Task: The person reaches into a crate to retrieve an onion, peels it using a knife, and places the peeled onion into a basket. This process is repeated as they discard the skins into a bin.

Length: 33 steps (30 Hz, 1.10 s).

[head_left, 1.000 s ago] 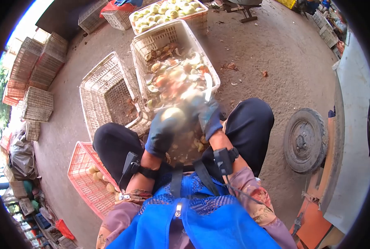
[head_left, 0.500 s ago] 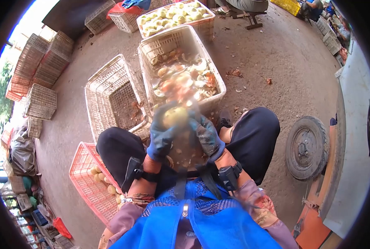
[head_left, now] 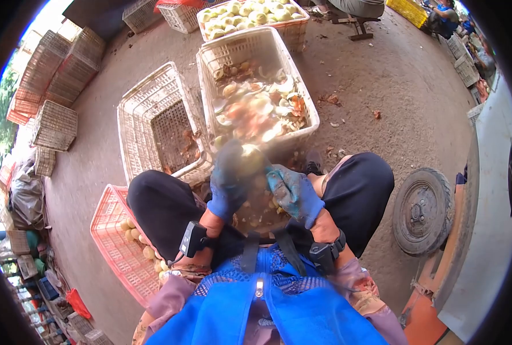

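My left hand (head_left: 228,178), in a blue-grey glove, is wrapped round a pale onion (head_left: 250,160) between my knees. Close to its right is my gloved right hand (head_left: 290,190), its fingers curled together; what they hold, if anything, is hidden. A blurred patch of the view covers part of the onion. Just beyond my hands stands a white crate (head_left: 312,123) with peelings and onion pieces (head_left: 261,106) in it. Behind that, another crate (head_left: 296,27) is heaped with pale peeled onions (head_left: 250,12).
A white crate (head_left: 130,129) with scraps stands left of centre. By my left knee is a pink crate (head_left: 109,236) with onions. Stacked crates (head_left: 75,66) stand far left, a wheel (head_left: 422,211) at right. Another person (head_left: 443,17) sits far back right.
The view has shifted slightly. My right hand has moved off the onion to the right and its fingers have closed. My left hand still holds the onion.
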### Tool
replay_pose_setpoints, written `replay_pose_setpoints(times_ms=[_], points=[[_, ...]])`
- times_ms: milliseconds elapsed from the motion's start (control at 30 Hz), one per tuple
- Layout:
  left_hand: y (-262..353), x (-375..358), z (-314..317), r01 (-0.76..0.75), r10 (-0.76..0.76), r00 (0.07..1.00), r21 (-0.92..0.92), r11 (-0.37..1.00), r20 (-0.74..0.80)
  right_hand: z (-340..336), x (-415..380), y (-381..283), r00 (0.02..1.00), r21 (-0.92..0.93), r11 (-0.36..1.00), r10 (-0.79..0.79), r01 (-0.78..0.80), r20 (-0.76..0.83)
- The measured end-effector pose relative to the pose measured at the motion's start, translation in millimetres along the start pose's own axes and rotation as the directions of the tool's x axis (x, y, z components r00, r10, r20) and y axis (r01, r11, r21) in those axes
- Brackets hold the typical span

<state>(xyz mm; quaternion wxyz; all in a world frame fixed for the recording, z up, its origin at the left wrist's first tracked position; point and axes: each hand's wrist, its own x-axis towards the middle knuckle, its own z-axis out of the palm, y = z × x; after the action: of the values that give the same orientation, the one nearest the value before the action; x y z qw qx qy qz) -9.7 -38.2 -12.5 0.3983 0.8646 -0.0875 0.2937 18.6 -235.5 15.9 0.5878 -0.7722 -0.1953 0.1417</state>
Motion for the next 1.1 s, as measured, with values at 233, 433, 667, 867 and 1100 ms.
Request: replay_pose_setpoints(times_ms=[233,433,667,867,1100], points=[[12,0,3,-0.116,0.106,0.992,0.196,0.974,0.062,0,8,-10,0.970,-0.119,0.981,0.171,-0.152,0.171],[-3,-10,15,0.396,-0.399,0.916,-0.231,0.889,0.036,27,2,5,0.990,-0.250,0.959,0.142,-0.137,0.002],[6,-2,20,0.626,-0.699,0.706,-0.563,0.540,0.114,36,-5,20,0.997,-0.337,0.940,0.040,-0.061,-0.068],[-8,-3,16,0.675,-0.780,0.619,-0.573,0.464,0.097,23,-17,-3,0.995,-0.448,0.894,-0.063,0.021,-0.078],[-12,-10,17,0.445,-0.504,0.855,-0.326,0.834,-0.122,28,-12,2,0.989,-0.613,0.787,-0.139,0.075,-0.058]])
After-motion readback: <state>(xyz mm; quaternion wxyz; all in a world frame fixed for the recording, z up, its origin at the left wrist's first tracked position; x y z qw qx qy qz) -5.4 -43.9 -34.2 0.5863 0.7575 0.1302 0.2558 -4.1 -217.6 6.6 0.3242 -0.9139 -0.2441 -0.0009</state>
